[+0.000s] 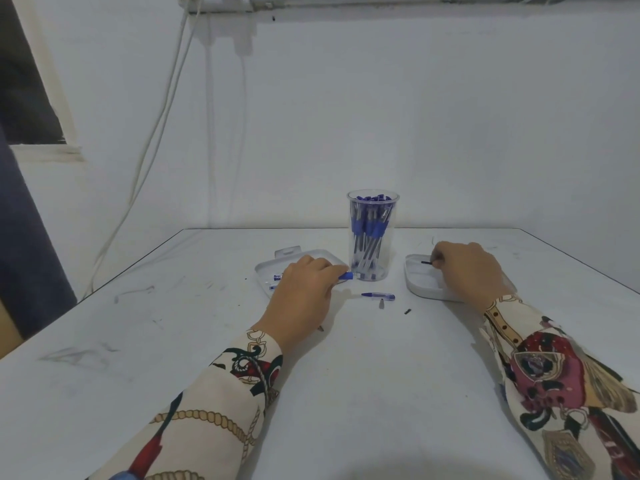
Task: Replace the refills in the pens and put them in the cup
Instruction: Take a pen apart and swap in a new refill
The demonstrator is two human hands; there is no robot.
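A clear plastic cup [372,237] full of blue pens stands at the middle of the table. My left hand [304,292] lies just left of it, over a white tray [277,268], and grips a blue pen [346,276] whose end pokes out toward the cup. Over a second white tray [419,282] to the right of the cup, my right hand [467,268] pinches a thin dark refill [426,262]. A blue pen cap [378,296], a grey tip piece [381,303] and a small black bit [407,311] lie on the table between my hands.
More blue pen parts [277,277] sit in the left tray, partly hidden by my left hand. The white table [207,341] meets a white wall at the back. Cables [149,150] hang down the wall at the left.
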